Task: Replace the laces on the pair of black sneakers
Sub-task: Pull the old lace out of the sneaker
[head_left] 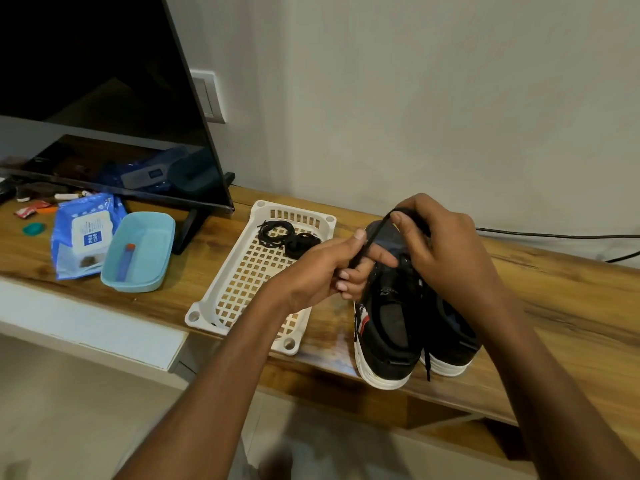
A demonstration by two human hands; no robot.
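Two black sneakers with white soles stand side by side on the wooden shelf, the left sneaker (pixel 388 327) and the right sneaker (pixel 450 337), heels toward me. A black lace (pixel 372 239) runs taut from the left sneaker's eyelets up between my hands. My left hand (pixel 332 271) grips the lace's lower stretch in its curled fingers. My right hand (pixel 440 244) pinches the lace's upper end above the shoes and hides their toes. Another lace end (pixel 428 363) hangs down between the heels. Two coiled black laces (pixel 277 233) lie in the white basket.
The white perforated basket (pixel 239 289) sits left of the shoes. Further left are a light blue tub (pixel 138 251) holding a small tube, a blue wipes pack (pixel 83 237) and small clutter under a TV (pixel 104 98). A cable (pixel 554 235) runs along the wall at right.
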